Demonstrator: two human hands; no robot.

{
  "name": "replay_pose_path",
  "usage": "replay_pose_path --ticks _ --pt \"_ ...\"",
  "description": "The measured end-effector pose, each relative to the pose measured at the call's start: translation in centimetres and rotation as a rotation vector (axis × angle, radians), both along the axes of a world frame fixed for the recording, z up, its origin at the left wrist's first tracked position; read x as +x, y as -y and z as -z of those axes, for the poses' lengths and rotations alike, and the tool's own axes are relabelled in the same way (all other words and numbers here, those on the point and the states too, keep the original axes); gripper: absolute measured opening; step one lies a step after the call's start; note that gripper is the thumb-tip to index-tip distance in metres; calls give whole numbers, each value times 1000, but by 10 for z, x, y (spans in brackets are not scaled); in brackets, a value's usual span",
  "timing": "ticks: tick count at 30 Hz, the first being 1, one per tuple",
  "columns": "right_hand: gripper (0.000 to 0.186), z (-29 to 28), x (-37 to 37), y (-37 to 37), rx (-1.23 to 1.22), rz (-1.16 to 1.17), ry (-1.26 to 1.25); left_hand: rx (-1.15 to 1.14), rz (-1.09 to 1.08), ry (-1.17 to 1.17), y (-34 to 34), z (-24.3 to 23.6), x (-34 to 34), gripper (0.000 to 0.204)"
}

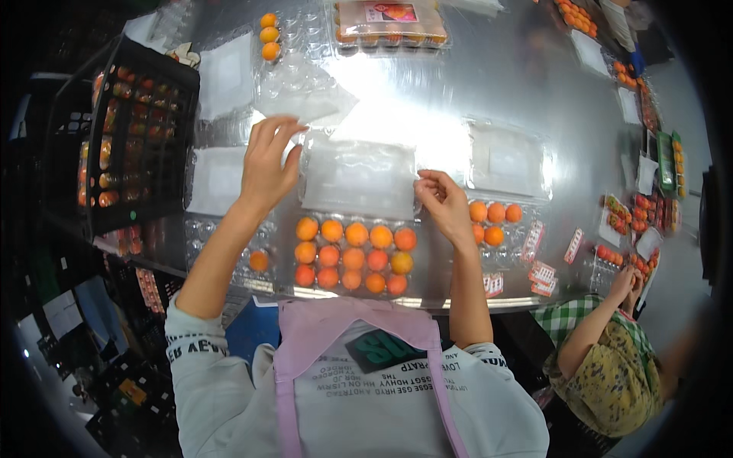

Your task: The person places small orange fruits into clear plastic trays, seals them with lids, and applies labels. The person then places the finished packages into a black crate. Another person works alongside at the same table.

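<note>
A clear plastic clamshell box lies open in front of me. Its base holds rows of orange round fruit (353,258), and its lid (359,179) is folded back flat on the far side. Just beyond the lid's left edge, my left hand (269,164) hovers with thumb and fingers apart, holding nothing. At the lid's right edge is my right hand (444,204), its fingers loosely bent and thumb apart. Whether its fingertips touch the lid is too fine to tell.
Left of the box is a clear tray with one fruit (259,261); a partly filled one (494,235) is at right. A closed fruit pack (392,27) stands at the back. A black crate (141,137) is at left, label cards (543,276) at right, near another person's hands (628,284).
</note>
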State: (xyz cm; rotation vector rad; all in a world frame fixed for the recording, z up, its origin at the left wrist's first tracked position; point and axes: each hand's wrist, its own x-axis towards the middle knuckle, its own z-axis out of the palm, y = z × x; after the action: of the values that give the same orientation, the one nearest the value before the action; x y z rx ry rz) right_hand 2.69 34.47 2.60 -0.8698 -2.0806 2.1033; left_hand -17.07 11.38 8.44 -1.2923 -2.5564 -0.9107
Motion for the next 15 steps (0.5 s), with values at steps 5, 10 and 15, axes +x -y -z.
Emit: replay_pose_path --ticks 5,10,15 --pt "24 -18 51 28 325 -185 88 -37 -218 121 86 3 85 25" --pt "34 -35 84 59 800 -319 146 78 -520 227 146 19 147 19" --pt "36 -31 92 77 1046 -353 185 322 -719 382 172 39 175 19"
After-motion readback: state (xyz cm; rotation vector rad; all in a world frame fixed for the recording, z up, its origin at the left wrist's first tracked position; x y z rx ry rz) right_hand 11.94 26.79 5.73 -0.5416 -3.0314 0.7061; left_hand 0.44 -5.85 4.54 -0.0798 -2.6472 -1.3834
